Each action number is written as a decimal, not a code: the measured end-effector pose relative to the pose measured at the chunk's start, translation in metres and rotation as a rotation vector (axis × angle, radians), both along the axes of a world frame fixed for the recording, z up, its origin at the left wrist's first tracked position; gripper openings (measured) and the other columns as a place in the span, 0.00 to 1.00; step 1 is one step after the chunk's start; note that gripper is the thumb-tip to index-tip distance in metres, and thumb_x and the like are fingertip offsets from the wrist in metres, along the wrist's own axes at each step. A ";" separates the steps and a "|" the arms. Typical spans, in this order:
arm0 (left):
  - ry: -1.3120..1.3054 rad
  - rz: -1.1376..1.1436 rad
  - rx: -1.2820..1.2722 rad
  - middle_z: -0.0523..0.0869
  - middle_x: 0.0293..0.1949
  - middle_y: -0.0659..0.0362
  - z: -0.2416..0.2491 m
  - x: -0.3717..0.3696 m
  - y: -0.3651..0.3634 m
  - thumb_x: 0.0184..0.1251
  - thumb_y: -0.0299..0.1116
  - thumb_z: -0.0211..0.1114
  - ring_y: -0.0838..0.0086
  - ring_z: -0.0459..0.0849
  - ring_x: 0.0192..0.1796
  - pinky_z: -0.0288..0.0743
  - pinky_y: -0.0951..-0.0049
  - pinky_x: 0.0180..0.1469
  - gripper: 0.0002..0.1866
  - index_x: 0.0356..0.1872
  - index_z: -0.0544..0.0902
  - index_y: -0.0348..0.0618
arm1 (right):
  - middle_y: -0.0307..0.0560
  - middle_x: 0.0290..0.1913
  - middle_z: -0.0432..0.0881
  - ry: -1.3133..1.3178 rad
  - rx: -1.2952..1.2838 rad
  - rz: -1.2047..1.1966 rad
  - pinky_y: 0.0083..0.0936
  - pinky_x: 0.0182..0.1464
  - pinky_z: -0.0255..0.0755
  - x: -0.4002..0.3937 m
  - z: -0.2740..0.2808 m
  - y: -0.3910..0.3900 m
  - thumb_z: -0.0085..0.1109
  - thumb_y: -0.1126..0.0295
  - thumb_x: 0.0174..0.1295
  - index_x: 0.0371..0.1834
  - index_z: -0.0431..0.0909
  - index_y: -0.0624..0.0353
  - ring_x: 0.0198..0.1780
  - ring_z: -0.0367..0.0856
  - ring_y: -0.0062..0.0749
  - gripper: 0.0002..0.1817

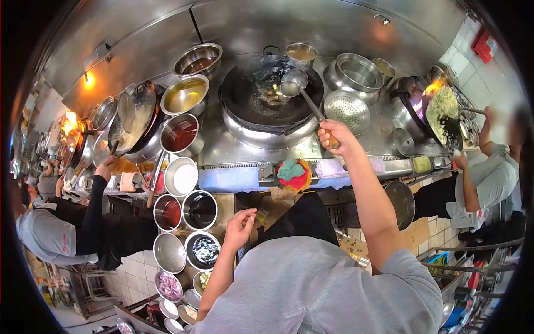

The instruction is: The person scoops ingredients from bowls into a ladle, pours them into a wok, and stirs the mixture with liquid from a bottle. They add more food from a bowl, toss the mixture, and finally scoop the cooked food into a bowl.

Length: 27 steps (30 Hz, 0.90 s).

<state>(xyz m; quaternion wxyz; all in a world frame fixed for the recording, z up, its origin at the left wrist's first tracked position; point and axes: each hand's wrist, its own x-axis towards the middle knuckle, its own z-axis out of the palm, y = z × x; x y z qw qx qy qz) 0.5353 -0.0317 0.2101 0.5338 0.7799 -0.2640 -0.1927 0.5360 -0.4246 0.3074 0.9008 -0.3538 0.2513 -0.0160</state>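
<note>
My right hand [335, 137] is closed round the wooden handle of a metal ladle [293, 82]. The ladle's bowl is over a large black wok [239, 92], in which some small food pieces [271, 96] lie near the centre with liquid around them. My left hand [240, 227] hangs at the left of my body, near the metal pots; its fingers are curled, and whether anything is between them is too small to tell. Between my hands, a bundle of red, green and yellow cloths [293, 173] lies on the stove's front edge.
Pots of sauces [179, 133] and a white-filled pot [181, 176] line the left side. A perforated strainer [347, 112] sits right of the wok. Co-workers stand at woks left [47, 231] and right [495, 178], with flames [434, 86] at the right wok.
</note>
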 end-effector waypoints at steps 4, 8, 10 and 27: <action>-0.011 -0.017 -0.019 0.82 0.37 0.56 0.001 0.005 -0.010 0.63 0.27 0.57 0.76 0.80 0.35 0.74 0.77 0.37 0.11 0.46 0.80 0.40 | 0.38 0.21 0.69 0.030 -0.141 0.001 0.15 0.14 0.61 0.004 0.005 0.002 0.50 0.75 0.61 0.34 0.62 0.53 0.16 0.66 0.17 0.07; -0.069 -0.062 -0.026 0.83 0.37 0.56 0.013 0.017 -0.028 0.63 0.28 0.58 0.73 0.81 0.36 0.74 0.76 0.37 0.11 0.45 0.81 0.41 | 0.39 0.21 0.70 0.032 -0.182 -0.018 0.15 0.14 0.62 0.006 0.013 0.003 0.50 0.75 0.61 0.33 0.63 0.53 0.16 0.66 0.17 0.06; -0.059 -0.079 -0.020 0.83 0.37 0.55 0.022 0.027 -0.043 0.63 0.29 0.58 0.72 0.81 0.36 0.74 0.75 0.38 0.10 0.44 0.81 0.41 | 0.39 0.22 0.70 -0.037 -0.012 -0.025 0.15 0.15 0.62 0.006 0.007 -0.006 0.50 0.74 0.61 0.33 0.63 0.54 0.17 0.66 0.17 0.06; -0.409 0.028 0.270 0.76 0.42 0.48 0.028 0.145 -0.236 0.67 0.46 0.51 0.50 0.77 0.46 0.71 0.53 0.45 0.15 0.37 0.74 0.44 | 0.38 0.24 0.67 -0.198 0.454 0.001 0.15 0.17 0.64 -0.044 0.026 -0.019 0.44 0.71 0.66 0.49 0.68 0.65 0.18 0.67 0.16 0.12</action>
